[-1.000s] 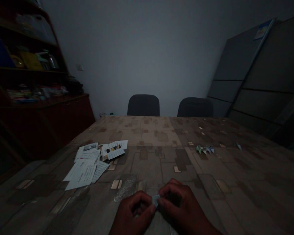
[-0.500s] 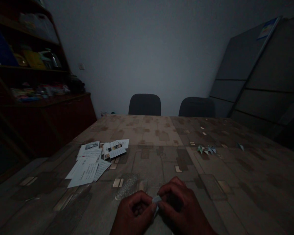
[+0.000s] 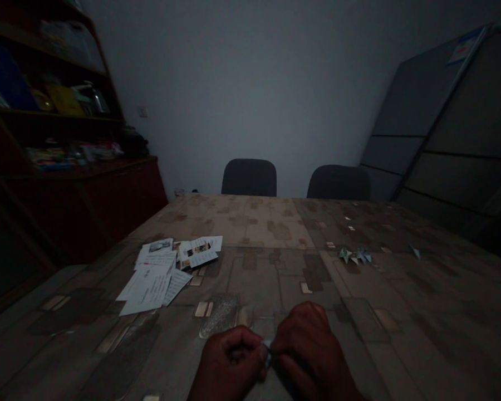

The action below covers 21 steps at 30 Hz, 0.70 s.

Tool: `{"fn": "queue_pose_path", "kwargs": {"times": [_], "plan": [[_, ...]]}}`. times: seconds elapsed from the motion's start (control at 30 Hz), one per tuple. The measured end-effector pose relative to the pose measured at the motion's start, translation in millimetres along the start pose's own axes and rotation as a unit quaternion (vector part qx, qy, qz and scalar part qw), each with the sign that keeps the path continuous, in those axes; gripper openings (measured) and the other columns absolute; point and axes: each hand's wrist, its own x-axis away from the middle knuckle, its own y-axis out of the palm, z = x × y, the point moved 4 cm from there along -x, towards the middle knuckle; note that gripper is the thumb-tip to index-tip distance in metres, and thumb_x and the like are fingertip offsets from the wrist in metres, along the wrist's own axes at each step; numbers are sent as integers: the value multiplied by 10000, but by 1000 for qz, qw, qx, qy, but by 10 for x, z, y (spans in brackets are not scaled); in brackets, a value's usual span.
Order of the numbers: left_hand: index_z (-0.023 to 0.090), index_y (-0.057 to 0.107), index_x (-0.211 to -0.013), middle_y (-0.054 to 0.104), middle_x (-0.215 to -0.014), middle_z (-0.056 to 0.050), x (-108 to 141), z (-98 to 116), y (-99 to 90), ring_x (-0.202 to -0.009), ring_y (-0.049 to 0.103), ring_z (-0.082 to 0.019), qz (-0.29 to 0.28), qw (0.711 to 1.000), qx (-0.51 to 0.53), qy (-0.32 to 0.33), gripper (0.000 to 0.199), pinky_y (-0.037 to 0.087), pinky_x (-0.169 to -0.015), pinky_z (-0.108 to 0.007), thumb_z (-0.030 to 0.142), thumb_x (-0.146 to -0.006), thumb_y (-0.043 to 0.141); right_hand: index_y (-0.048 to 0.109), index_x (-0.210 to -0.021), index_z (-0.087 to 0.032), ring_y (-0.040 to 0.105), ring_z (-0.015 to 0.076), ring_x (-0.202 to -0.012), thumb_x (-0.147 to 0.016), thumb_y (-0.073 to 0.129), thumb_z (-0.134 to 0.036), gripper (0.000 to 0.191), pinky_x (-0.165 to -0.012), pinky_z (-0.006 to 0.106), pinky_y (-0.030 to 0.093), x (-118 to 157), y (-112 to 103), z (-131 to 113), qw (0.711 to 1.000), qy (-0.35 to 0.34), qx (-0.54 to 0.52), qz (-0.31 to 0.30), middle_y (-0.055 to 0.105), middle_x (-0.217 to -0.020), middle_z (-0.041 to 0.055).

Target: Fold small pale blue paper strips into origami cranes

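Near the front of the table, a small folded piece of pale paper (image 3: 268,346) is pinched between my two hands. My left hand (image 3: 234,359) grips it from the left with thumb and forefinger. On the other side, the curled fingers of my right hand (image 3: 307,345) press at its right edge, hiding much of it. Several small folded paper shapes (image 3: 354,255) sit grouped on the table to the right, and a single folded paper piece (image 3: 414,252) lies farther right. To the left, loose printed sheets (image 3: 150,283) overlap in a pile.
A patterned cloth covers the table (image 3: 250,273). Two dark chairs (image 3: 249,178) stand beyond its far edge, against a pale wall. On the left rises a dark wooden cabinet (image 3: 87,203) with filled shelves; grey panels (image 3: 401,117) stand at the right.
My right hand has turned over the folded paper, its fingers now curled more downward, and less of the paper shows. My view has shifted slightly.
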Motion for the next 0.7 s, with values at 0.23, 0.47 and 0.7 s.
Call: {"fn": "queue_pose_path", "kwargs": {"times": [0.23, 0.47, 0.7], "plan": [[152, 654, -539, 627, -446, 10, 17, 77, -7, -445, 545, -125, -10, 1000, -13, 19, 163, 376, -489, -224, 254, -659, 694, 599, -868, -193, 541, 177, -764, -913, 541, -124, 101, -777, 341, 351, 21, -18, -1, 1000, -12, 19, -5, 653, -774, 11], [132, 673, -545, 654, -455, -11, -16, 41, -19, -454, 567, -129, -6, 1000, 2, 22, 188, 402, -506, -224, 265, -675, 697, 638, -791, -183, 524, 157, -687, -1005, 475, -231, 273, -724, 338, 353, 19, 39, -4, 993, -48, 88, 67, 660, -707, 16], [119, 732, -611, 689, -494, -24, -26, -20, -26, -494, 622, -144, -23, 998, 45, 23, 213, 468, -533, -226, 317, -683, 764, 657, -762, -183, 523, 149, -659, -990, 509, -188, 272, -715, 330, 378, -30, 12, -86, 983, -80, 142, 85, 687, -697, 5]]}}
